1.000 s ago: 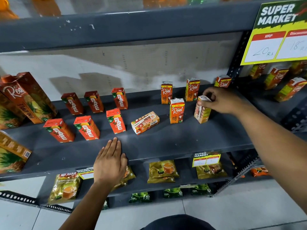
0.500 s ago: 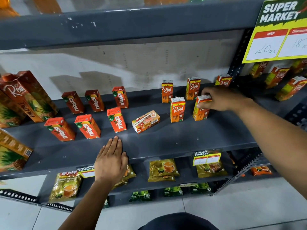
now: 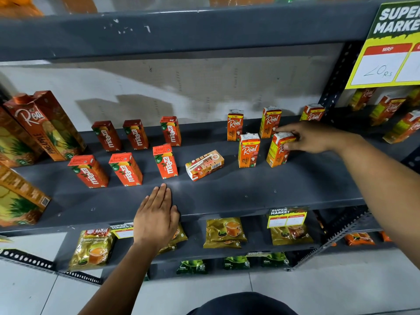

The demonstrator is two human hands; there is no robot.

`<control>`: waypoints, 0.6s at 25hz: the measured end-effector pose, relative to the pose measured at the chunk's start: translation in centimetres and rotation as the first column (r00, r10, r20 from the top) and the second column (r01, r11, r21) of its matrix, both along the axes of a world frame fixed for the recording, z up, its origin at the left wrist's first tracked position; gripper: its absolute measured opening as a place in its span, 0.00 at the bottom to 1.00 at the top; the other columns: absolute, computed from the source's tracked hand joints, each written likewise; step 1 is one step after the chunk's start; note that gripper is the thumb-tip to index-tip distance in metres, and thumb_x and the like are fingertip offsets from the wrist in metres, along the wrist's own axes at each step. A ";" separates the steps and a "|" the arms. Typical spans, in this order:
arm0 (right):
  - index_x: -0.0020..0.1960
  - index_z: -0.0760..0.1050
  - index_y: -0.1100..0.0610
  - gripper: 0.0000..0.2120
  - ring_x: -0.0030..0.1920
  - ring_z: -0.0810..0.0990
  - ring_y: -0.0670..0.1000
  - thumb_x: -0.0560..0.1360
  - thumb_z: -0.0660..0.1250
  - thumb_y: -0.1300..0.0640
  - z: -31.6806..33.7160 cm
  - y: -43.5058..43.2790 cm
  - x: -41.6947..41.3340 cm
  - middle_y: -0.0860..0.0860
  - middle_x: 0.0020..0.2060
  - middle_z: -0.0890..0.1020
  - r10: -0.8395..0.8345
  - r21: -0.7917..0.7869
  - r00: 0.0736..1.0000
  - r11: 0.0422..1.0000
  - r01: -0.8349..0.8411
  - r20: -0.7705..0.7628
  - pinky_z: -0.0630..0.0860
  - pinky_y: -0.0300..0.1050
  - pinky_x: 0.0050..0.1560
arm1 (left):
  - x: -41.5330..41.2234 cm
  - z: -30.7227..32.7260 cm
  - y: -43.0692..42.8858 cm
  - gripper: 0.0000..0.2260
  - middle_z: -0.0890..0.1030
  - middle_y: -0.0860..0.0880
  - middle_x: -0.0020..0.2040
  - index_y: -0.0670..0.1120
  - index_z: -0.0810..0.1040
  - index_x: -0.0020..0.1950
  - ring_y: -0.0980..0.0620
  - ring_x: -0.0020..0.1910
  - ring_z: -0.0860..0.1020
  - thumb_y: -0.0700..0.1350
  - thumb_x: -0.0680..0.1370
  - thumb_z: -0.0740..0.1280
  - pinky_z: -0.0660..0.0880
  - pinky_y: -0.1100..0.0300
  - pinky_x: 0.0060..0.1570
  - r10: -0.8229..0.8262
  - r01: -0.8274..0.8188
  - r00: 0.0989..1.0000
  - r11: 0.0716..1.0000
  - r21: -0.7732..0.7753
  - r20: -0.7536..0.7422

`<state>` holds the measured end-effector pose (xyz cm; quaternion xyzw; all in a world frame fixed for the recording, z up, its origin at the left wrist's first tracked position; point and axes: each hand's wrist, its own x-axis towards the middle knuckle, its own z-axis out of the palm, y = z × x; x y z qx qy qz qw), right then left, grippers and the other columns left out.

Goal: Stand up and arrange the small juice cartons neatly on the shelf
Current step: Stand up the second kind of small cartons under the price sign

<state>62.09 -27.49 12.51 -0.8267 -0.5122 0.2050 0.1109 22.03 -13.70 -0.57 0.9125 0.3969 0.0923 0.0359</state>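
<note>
On the grey shelf (image 3: 261, 192) several small red Maaza cartons (image 3: 166, 160) stand in two rows at the left. Small orange Real cartons (image 3: 235, 126) stand upright at the right. One Real carton (image 3: 205, 164) lies on its side in the middle. My right hand (image 3: 314, 137) grips the top of an upright Real carton (image 3: 277, 153) in the front row, next to another upright one (image 3: 248, 150). My left hand (image 3: 156, 215) rests flat, fingers together, on the shelf's front edge and holds nothing.
Large Real pineapple cartons (image 3: 48, 126) lean at the far left. A yellow price sign (image 3: 386, 44) hangs at the upper right, with more cartons (image 3: 402, 128) on the neighbouring shelf. Tea packets (image 3: 225, 231) lie on the shelf below.
My right hand has turned the held carton from showing its back panel to showing its front and set it upright in the front row. My left hand has stayed put.
</note>
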 end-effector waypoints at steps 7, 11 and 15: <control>0.65 0.71 0.47 0.22 0.44 0.79 0.44 0.72 0.71 0.53 0.6 2.4 -7.0 0.49 0.50 0.79 -0.097 0.559 0.988 0.829 0.012 0.123 0.78 0.46 0.46 | 0.0 0.0 0.0 0.29 0.69 0.40 0.72 0.38 0.68 0.71 0.42 0.72 0.65 0.53 0.77 0.47 0.63 0.46 0.70 0.002 -0.002 1.000 1.000 -0.006 0.003; 0.67 0.71 0.51 0.21 0.56 0.78 0.49 0.74 0.68 0.59 -3.9 7.3 -15.3 0.50 0.58 0.79 0.228 0.339 0.967 0.906 -0.254 0.116 0.74 0.44 0.52 | 0.0 0.1 0.1 0.29 0.68 0.41 0.73 0.39 0.67 0.71 0.43 0.73 0.65 0.54 0.77 0.47 0.62 0.47 0.71 -0.001 0.001 1.000 1.000 -0.005 -0.010; 0.73 0.63 0.55 0.35 0.74 0.62 0.60 0.70 0.71 0.67 -7.4 11.8 -17.5 0.56 0.73 0.68 0.376 0.006 0.801 0.904 -0.428 0.466 0.62 0.58 0.69 | -0.2 0.0 0.2 0.29 0.67 0.41 0.73 0.39 0.66 0.72 0.43 0.73 0.63 0.54 0.77 0.46 0.60 0.48 0.72 -0.010 0.009 1.000 1.000 -0.012 -0.002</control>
